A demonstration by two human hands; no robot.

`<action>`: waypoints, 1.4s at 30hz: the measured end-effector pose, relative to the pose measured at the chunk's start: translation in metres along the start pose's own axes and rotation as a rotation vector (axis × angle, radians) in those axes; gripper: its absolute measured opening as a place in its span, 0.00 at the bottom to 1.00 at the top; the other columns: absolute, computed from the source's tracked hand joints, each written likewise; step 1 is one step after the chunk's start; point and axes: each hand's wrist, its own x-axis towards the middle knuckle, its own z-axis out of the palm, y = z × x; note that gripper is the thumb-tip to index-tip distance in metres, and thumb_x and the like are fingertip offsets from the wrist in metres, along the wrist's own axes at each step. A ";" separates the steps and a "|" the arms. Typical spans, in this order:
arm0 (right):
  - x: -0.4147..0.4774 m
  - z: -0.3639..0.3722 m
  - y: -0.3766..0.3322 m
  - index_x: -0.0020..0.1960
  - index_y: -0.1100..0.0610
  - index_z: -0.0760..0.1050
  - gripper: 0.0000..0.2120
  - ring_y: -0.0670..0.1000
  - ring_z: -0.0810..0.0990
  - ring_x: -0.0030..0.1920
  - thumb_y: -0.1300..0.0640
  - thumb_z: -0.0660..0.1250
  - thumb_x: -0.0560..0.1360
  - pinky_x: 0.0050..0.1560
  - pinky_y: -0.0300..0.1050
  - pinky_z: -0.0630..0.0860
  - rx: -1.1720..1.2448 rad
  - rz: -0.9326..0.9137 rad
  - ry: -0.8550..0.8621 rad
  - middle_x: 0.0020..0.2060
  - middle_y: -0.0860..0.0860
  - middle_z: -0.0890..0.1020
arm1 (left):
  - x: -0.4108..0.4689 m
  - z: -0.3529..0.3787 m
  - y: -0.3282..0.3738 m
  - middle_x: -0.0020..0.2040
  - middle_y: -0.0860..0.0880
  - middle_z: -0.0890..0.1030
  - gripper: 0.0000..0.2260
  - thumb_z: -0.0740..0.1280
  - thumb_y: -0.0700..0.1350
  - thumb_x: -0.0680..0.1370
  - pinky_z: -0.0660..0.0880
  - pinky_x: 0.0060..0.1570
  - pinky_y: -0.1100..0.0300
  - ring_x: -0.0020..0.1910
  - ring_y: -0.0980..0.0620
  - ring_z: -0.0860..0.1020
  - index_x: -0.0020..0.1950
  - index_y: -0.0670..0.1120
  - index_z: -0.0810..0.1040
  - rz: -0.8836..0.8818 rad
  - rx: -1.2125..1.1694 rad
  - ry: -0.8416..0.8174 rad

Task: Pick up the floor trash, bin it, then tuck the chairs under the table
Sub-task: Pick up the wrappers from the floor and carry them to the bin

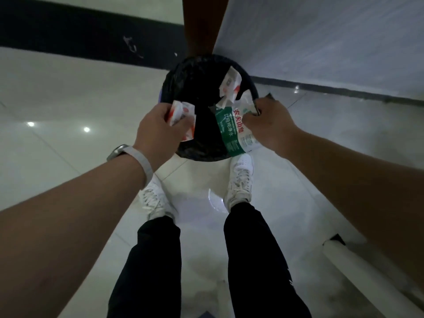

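A round bin (183, 88) lined with a black bag stands on the floor in front of my feet. My left hand (156, 127) grips crumpled white-and-red wrappers (181, 118) over the bin's left rim. My right hand (268, 120) holds a crushed plastic water bottle (231, 131) with a green-and-white label, along with more white-and-red paper scraps (230, 87), over the bin's right side. Both hands hover above the bin's opening.
A white wall (321, 42) rises to the right and a brown post (199, 24) stands behind the bin. A dark band (68, 31) crosses the glossy tile floor at the back. A white tube-like object (358, 267) lies at the lower right.
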 end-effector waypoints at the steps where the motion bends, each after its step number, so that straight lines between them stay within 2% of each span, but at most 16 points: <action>1: 0.011 0.010 0.007 0.47 0.62 0.76 0.09 0.57 0.81 0.38 0.56 0.63 0.74 0.35 0.50 0.77 0.003 0.004 0.003 0.40 0.59 0.82 | 0.008 0.007 -0.009 0.42 0.53 0.79 0.08 0.70 0.53 0.76 0.75 0.42 0.56 0.41 0.51 0.77 0.49 0.52 0.76 0.008 0.016 -0.013; 3: 0.031 0.029 0.020 0.45 0.62 0.75 0.07 0.56 0.79 0.35 0.57 0.64 0.74 0.33 0.47 0.75 0.020 0.009 0.007 0.37 0.58 0.81 | 0.023 0.019 -0.025 0.43 0.54 0.79 0.12 0.71 0.55 0.75 0.74 0.44 0.57 0.43 0.51 0.78 0.54 0.52 0.76 0.036 0.063 -0.041; 5: 0.047 0.045 0.028 0.42 0.55 0.74 0.04 0.49 0.77 0.33 0.56 0.65 0.74 0.30 0.39 0.72 0.027 -0.002 0.020 0.33 0.50 0.78 | 0.036 0.031 -0.040 0.45 0.55 0.78 0.17 0.71 0.56 0.74 0.71 0.45 0.59 0.44 0.52 0.76 0.59 0.51 0.76 0.052 0.102 -0.046; 7: 0.058 0.058 0.032 0.46 0.50 0.75 0.02 0.44 0.77 0.34 0.54 0.66 0.73 0.33 0.39 0.73 0.023 -0.026 0.025 0.35 0.45 0.79 | 0.047 0.041 -0.051 0.46 0.58 0.75 0.22 0.72 0.57 0.73 0.68 0.46 0.61 0.46 0.53 0.74 0.63 0.51 0.74 0.056 0.127 -0.040; 10: 0.058 0.067 0.035 0.54 0.50 0.75 0.09 0.43 0.78 0.35 0.53 0.66 0.74 0.38 0.39 0.75 0.033 -0.047 0.003 0.37 0.44 0.80 | 0.053 0.049 -0.056 0.52 0.58 0.73 0.29 0.73 0.58 0.73 0.66 0.49 0.65 0.50 0.57 0.71 0.70 0.49 0.71 0.085 0.140 -0.050; 13: 0.046 0.061 0.037 0.55 0.49 0.74 0.10 0.42 0.77 0.39 0.52 0.65 0.74 0.39 0.34 0.72 -0.045 -0.097 -0.010 0.38 0.41 0.79 | 0.046 0.049 -0.047 0.52 0.56 0.76 0.27 0.73 0.57 0.73 0.67 0.44 0.71 0.49 0.57 0.75 0.67 0.46 0.72 0.125 0.083 -0.052; 15: 0.037 0.052 0.037 0.59 0.49 0.74 0.13 0.44 0.77 0.44 0.49 0.64 0.75 0.41 0.33 0.70 -0.116 -0.145 -0.017 0.43 0.40 0.78 | 0.038 0.042 -0.040 0.51 0.53 0.79 0.22 0.71 0.57 0.73 0.72 0.43 0.65 0.47 0.54 0.77 0.61 0.45 0.75 0.157 0.089 -0.053; 17: 0.029 0.042 0.033 0.62 0.48 0.74 0.16 0.45 0.77 0.50 0.46 0.62 0.76 0.46 0.38 0.70 -0.165 -0.174 -0.009 0.51 0.42 0.78 | 0.030 0.031 -0.031 0.51 0.51 0.79 0.21 0.71 0.58 0.73 0.75 0.46 0.57 0.46 0.52 0.77 0.57 0.45 0.76 0.166 0.106 -0.050; 19: 0.020 0.031 0.025 0.64 0.49 0.73 0.18 0.46 0.77 0.53 0.45 0.62 0.76 0.50 0.41 0.70 -0.193 -0.190 0.006 0.56 0.45 0.78 | 0.023 0.017 -0.020 0.50 0.47 0.79 0.22 0.69 0.62 0.73 0.77 0.48 0.49 0.46 0.48 0.78 0.55 0.45 0.75 0.159 0.127 -0.048; 21: 0.010 0.021 0.012 0.64 0.49 0.73 0.18 0.46 0.76 0.54 0.45 0.62 0.76 0.50 0.41 0.69 -0.200 -0.200 0.009 0.58 0.46 0.78 | 0.016 0.000 -0.005 0.50 0.44 0.79 0.25 0.66 0.66 0.72 0.77 0.48 0.45 0.47 0.44 0.79 0.55 0.46 0.75 0.139 0.184 -0.038; 24: -0.011 0.007 -0.013 0.62 0.49 0.74 0.16 0.48 0.77 0.52 0.46 0.62 0.77 0.48 0.42 0.70 -0.193 -0.221 0.005 0.57 0.48 0.78 | 0.002 -0.016 0.021 0.53 0.44 0.77 0.30 0.62 0.70 0.71 0.77 0.49 0.45 0.50 0.42 0.77 0.58 0.45 0.74 0.121 0.332 -0.021; 27: -0.026 0.000 -0.031 0.58 0.52 0.75 0.12 0.49 0.78 0.48 0.48 0.63 0.77 0.46 0.44 0.74 -0.159 -0.269 0.036 0.53 0.50 0.79 | -0.006 -0.016 0.039 0.55 0.43 0.75 0.30 0.65 0.68 0.71 0.76 0.52 0.45 0.53 0.41 0.76 0.61 0.45 0.72 0.132 0.386 -0.014; 30: -0.027 -0.002 -0.033 0.58 0.51 0.75 0.12 0.45 0.77 0.44 0.48 0.62 0.78 0.41 0.34 0.70 -0.156 -0.301 0.049 0.52 0.48 0.78 | 0.000 -0.001 0.041 0.59 0.42 0.75 0.29 0.67 0.64 0.73 0.75 0.55 0.45 0.57 0.40 0.75 0.65 0.45 0.71 0.156 0.378 -0.051; 35: -0.028 -0.001 -0.013 0.57 0.51 0.76 0.11 0.49 0.78 0.49 0.49 0.63 0.77 0.51 0.46 0.75 -0.184 -0.290 0.027 0.52 0.49 0.78 | -0.001 0.016 0.027 0.64 0.41 0.74 0.30 0.65 0.61 0.76 0.71 0.59 0.51 0.62 0.40 0.73 0.72 0.45 0.69 0.181 0.308 -0.013; 39: -0.048 -0.008 -0.003 0.61 0.51 0.75 0.16 0.52 0.76 0.53 0.46 0.61 0.77 0.53 0.51 0.76 -0.325 -0.318 0.040 0.54 0.51 0.77 | -0.025 -0.002 0.022 0.65 0.43 0.75 0.28 0.62 0.61 0.76 0.73 0.60 0.45 0.62 0.40 0.74 0.72 0.47 0.71 0.240 0.352 0.004; 42: -0.071 -0.022 -0.012 0.62 0.53 0.74 0.18 0.56 0.74 0.56 0.45 0.60 0.78 0.54 0.52 0.76 -0.464 -0.388 0.038 0.56 0.52 0.77 | -0.054 -0.031 0.028 0.64 0.44 0.77 0.27 0.61 0.59 0.75 0.74 0.59 0.47 0.61 0.41 0.75 0.70 0.46 0.74 0.282 0.393 0.037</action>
